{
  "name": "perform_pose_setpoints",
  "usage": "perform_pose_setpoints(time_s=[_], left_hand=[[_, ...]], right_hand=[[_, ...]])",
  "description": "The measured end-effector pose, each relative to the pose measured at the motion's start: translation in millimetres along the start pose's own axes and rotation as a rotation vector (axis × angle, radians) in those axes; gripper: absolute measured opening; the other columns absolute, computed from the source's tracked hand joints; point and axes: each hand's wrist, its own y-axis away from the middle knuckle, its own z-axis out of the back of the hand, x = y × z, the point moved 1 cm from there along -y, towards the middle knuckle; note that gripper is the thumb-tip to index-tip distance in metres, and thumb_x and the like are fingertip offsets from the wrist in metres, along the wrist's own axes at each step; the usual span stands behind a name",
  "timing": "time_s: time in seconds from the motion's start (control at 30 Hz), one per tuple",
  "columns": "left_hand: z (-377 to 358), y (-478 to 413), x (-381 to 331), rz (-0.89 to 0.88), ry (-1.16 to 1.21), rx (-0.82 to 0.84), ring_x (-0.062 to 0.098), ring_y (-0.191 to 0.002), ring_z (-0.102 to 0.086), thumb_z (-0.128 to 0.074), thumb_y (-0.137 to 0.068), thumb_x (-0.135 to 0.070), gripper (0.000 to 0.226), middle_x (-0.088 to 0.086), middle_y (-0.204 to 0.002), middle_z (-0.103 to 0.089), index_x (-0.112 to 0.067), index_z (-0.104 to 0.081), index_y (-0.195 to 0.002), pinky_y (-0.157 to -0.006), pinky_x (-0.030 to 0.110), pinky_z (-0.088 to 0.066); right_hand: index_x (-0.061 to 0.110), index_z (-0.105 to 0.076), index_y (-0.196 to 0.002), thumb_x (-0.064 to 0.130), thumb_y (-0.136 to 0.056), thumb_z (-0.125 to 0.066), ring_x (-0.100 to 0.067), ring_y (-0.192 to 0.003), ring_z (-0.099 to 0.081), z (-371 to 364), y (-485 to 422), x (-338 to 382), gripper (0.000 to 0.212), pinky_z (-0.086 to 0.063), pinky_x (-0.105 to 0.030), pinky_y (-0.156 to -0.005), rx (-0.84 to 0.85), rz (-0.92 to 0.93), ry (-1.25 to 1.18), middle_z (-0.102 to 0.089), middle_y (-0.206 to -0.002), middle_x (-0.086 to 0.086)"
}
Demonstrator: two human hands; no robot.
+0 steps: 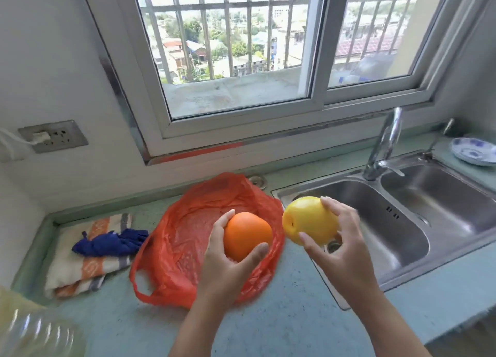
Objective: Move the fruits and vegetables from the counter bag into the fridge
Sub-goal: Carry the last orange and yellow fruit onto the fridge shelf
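Observation:
My left hand (228, 265) grips an orange (245, 234) between thumb and fingers, held above the red plastic bag (188, 238). The bag lies open and flat on the pale green counter (268, 316), and no other produce shows inside it. My right hand (341, 246) holds a yellow fruit (308, 221), fingers curled over its right side and thumb under it, above the left edge of the sink. The fridge is not in view.
A double steel sink (402, 217) with a tap (383, 144) fills the right. A folded striped towel (80, 254) with a blue cloth (110, 242) on it lies left. A blue-patterned dish (473, 151) sits far right. A clear bottle (35, 335) stands at the lower left.

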Motion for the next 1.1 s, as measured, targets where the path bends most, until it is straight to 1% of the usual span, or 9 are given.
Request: perform_pose_setpoints(time_s=[0.1,0.17,0.23,0.4,0.63,0.73,0.83,0.93,1.1], left_hand=[[-3,24,-5,-0.007,0.069,0.046,0.007,-0.101,-0.056,-0.069,-0.046,-0.065,0.077,-0.028,-0.119,-0.042,-0.053,-0.040,-0.116,-0.080,0.030,-0.054],[-5,42,-8,-0.001,0.119,0.081,0.001,-0.098,-0.056,-0.069,-0.044,-0.063,0.076,-0.028,-0.117,-0.042,-0.052,-0.042,-0.114,-0.072,0.017,-0.052],[-6,58,-7,0.014,0.160,0.102,-0.005,-0.093,-0.056,-0.069,-0.043,-0.062,0.075,-0.026,-0.114,-0.045,-0.052,-0.043,-0.113,-0.067,0.011,-0.049],[-18,95,-1,0.059,0.207,0.155,0.001,-0.089,-0.059,-0.070,-0.041,-0.063,0.076,-0.019,-0.112,-0.049,-0.049,-0.044,-0.111,-0.073,0.023,-0.051],[-71,135,-30,0.046,0.291,0.373,-0.010,-0.077,-0.058,-0.068,-0.040,-0.059,0.087,-0.008,-0.108,-0.053,-0.034,-0.042,-0.119,-0.061,0.007,-0.045],[-100,153,-49,0.028,0.304,0.497,-0.005,-0.076,-0.061,-0.069,-0.040,-0.058,0.088,-0.002,-0.108,-0.056,-0.032,-0.044,-0.120,-0.059,0.008,-0.046],[-133,179,-76,0.001,0.342,0.593,-0.005,-0.072,-0.062,-0.068,-0.039,-0.054,0.079,-0.007,-0.103,-0.057,-0.034,-0.047,-0.113,-0.054,0.008,-0.045],[-168,210,-101,-0.036,0.379,0.659,-0.004,-0.071,-0.062,-0.067,-0.040,-0.051,0.073,-0.012,-0.100,-0.058,-0.033,-0.050,-0.109,-0.054,0.011,-0.047],[-238,269,-137,-0.111,0.354,0.810,-0.002,-0.079,-0.063,-0.069,-0.042,-0.055,0.071,-0.007,-0.107,-0.059,-0.036,-0.050,-0.108,-0.059,0.010,-0.047]], right_hand=[[0.045,-0.042,-0.118,0.051,-0.064,-0.062,0.000,-0.114,-0.044,17,28,13,0.058,-0.042,-0.014,-0.084,-0.039,-0.029,0.029,-0.042,-0.128,0.008],[0.045,-0.042,-0.118,0.052,-0.064,-0.063,0.000,-0.114,-0.044,26,48,20,0.058,-0.042,-0.011,-0.084,-0.051,-0.050,0.049,-0.042,-0.128,0.010],[0.046,-0.041,-0.118,0.052,-0.063,-0.063,0.002,-0.114,-0.043,35,69,26,0.059,-0.040,-0.006,-0.083,-0.068,-0.073,0.056,-0.041,-0.128,0.014],[0.045,-0.044,-0.118,0.050,-0.063,-0.064,0.001,-0.116,-0.042,61,122,36,0.059,-0.038,-0.006,-0.085,-0.130,-0.142,0.082,-0.041,-0.128,0.015],[0.032,-0.046,-0.123,0.047,-0.066,-0.064,-0.004,-0.117,-0.045,134,183,54,0.062,-0.040,-0.013,-0.089,-0.368,-0.201,0.172,-0.045,-0.126,0.006],[0.035,-0.045,-0.123,0.045,-0.068,-0.064,-0.009,-0.118,-0.046,169,204,57,0.059,-0.042,-0.021,-0.092,-0.467,-0.194,0.226,-0.044,-0.127,0.011],[0.042,-0.043,-0.123,0.045,-0.069,-0.064,-0.012,-0.119,-0.046,208,225,60,0.058,-0.044,-0.029,-0.091,-0.561,-0.187,0.264,-0.042,-0.127,0.017],[0.044,-0.043,-0.123,0.043,-0.069,-0.064,-0.012,-0.122,-0.045,249,248,62,0.058,-0.045,-0.030,-0.091,-0.652,-0.176,0.297,-0.044,-0.130,0.013],[0.047,-0.043,-0.122,0.044,-0.069,-0.065,-0.012,-0.121,-0.046,332,298,62,0.058,-0.045,-0.024,-0.089,-0.794,-0.188,0.342,-0.045,-0.127,0.019]])
